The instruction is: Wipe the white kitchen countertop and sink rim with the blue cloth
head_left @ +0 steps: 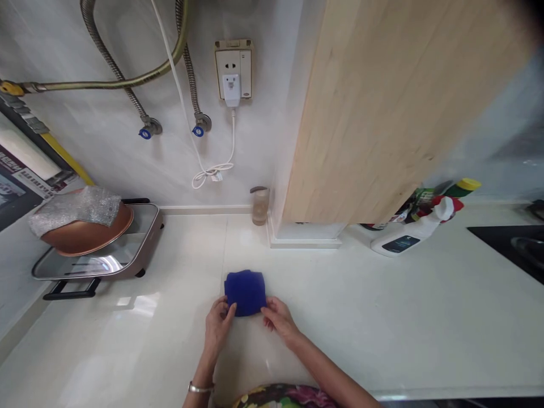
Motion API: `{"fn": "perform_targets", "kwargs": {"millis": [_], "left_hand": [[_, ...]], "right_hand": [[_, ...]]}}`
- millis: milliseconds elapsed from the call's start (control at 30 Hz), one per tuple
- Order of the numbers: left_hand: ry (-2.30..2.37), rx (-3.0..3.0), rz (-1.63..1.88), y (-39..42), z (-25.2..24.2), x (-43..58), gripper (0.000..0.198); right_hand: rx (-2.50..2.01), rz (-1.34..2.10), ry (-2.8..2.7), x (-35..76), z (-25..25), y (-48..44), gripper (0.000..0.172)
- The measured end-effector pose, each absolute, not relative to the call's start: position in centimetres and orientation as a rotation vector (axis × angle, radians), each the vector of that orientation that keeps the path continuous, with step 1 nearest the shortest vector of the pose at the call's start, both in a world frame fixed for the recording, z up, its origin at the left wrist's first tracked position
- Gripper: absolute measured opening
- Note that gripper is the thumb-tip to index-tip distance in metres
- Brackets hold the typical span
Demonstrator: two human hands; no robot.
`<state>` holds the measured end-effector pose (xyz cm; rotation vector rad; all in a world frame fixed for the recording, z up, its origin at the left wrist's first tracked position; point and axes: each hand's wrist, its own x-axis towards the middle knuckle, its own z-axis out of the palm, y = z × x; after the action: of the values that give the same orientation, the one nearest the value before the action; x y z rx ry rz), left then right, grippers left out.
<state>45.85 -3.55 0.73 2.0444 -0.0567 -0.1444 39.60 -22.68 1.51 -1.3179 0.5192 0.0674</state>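
Note:
A folded dark blue cloth (245, 292) is between my two hands, just above or on the pale countertop (178, 334); I cannot tell whether it touches. My left hand (218, 324) pinches its lower left corner, thumb in front and fingers behind. At the lower right corner, my right hand (279, 321) grips the cloth between thumb and fingers. The cloth looks like a small, roughly square bundle with slightly uneven edges at the left.
An electric pan (140, 249) with a copper-coloured pot (91, 232) on it stands at the left. A lidded jug (260, 207) is by the wall. The wooden cabinet (374, 113) juts out overhead. A white spray bottle (408, 238) leans to the right, near a black hob (510, 243).

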Motion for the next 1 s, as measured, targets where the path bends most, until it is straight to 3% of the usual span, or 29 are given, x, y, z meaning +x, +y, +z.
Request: {"fn": "perform_targets", "kwargs": {"millis": [167, 467, 733, 1000], "left_hand": [[-0.054, 2.114, -0.141, -3.0, -0.4, 45.2, 0.049], [-0.134, 2.178, 0.012, -3.8, 0.0, 44.6, 0.041], [-0.008, 2.237, 0.096, -2.3, 0.0, 43.1, 0.037], [-0.608, 2.357, 0.251, -7.4, 0.2, 46.0, 0.043]], "right_hand": [[-1.288, 0.073, 0.561, 38.9, -0.5, -22.2, 0.066], [-1.292, 0.075, 0.533, 39.3, -0.9, -22.5, 0.059], [-1.351, -0.102, 0.612, 37.3, -0.4, -24.2, 0.07], [-2.143, -0.612, 0.582, 27.8, -4.9, -33.7, 0.042]]}}
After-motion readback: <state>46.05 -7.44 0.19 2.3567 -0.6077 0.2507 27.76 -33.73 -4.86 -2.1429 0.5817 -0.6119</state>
